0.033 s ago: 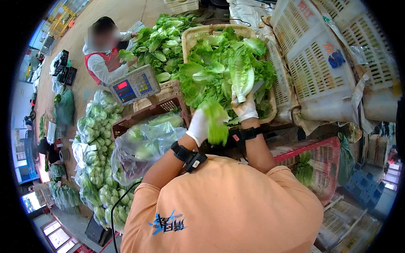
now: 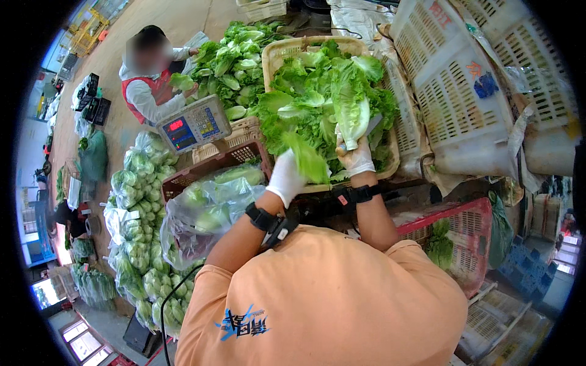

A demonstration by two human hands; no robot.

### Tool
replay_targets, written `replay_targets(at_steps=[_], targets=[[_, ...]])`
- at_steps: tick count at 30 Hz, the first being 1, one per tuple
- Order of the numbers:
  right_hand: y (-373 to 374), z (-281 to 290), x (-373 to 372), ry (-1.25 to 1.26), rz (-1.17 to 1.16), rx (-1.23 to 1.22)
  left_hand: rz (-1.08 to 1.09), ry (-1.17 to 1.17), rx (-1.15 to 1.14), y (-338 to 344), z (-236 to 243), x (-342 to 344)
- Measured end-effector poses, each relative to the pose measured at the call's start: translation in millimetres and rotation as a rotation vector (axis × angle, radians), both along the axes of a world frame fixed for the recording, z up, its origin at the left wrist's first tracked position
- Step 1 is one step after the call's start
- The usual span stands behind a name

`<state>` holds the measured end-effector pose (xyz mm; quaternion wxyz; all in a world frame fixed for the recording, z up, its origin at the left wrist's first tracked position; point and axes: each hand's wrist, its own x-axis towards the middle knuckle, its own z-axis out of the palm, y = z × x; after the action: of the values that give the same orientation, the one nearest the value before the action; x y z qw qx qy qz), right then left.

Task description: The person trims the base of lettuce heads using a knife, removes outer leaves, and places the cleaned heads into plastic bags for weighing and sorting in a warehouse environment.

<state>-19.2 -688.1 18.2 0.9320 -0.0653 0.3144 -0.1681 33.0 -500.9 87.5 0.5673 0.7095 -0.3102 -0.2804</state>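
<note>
My right hand [image 2: 358, 161], in a white glove, is closed around the pale base of a green lettuce head [image 2: 352, 113], its leaves pointing away from me. A knife blade [image 2: 373, 124] shows just right of that base; its handle is hidden. To the left, my gloved left hand [image 2: 285, 178] grips a loose lettuce leaf [image 2: 309, 161], which is smeared by motion. Both hands are at the near side of a cream plastic basket [image 2: 268, 64] heaped with lettuce leaves [image 2: 299, 116].
A scale display [image 2: 194, 125] stands left of the basket. Nearer is a brown crate [image 2: 177, 178] with bagged vegetables. Bagged greens [image 2: 143, 238] are piled at left. Across sits a person in a red vest [image 2: 155, 88] by heaped lettuce [image 2: 235, 67]. White crates [image 2: 439, 67] and a red crate [image 2: 473, 238] stand right.
My left hand has shifted slightly left and away from me with the leaf. My right hand and the lettuce head have barely moved.
</note>
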Motion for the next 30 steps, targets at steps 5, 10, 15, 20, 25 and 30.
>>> replay_targets(at_steps=[5, 10, 15, 20, 25, 30], targets=[[-1.2, 5.0, -19.3, -0.188, 0.203, -0.153, 0.167, -0.063, 0.246, -6.2, 4.2, 24.5], [29.4, 38.3, -18.5, 0.036, 0.12, -0.316, 0.377, -0.335, -0.138, -10.5, 14.1, 32.8], [57.8, 58.4, -18.1, -0.022, 0.132, -0.449, 0.491, -0.599, -0.045, -15.4, 65.5, 29.1], [59.2, 41.5, -18.1, -0.052, 0.184, -0.532, 0.513, -0.607, 0.039, -6.2, 50.7, 47.2], [57.5, 36.5, -18.3, -0.038, 0.183, -0.504, 0.534, -0.524, -0.048, 8.0, 45.1, 62.5], [54.4, 53.1, -20.4, -0.032, 0.237, -0.55, 0.426, 0.628, -0.278, 31.4, 34.5, 79.0]])
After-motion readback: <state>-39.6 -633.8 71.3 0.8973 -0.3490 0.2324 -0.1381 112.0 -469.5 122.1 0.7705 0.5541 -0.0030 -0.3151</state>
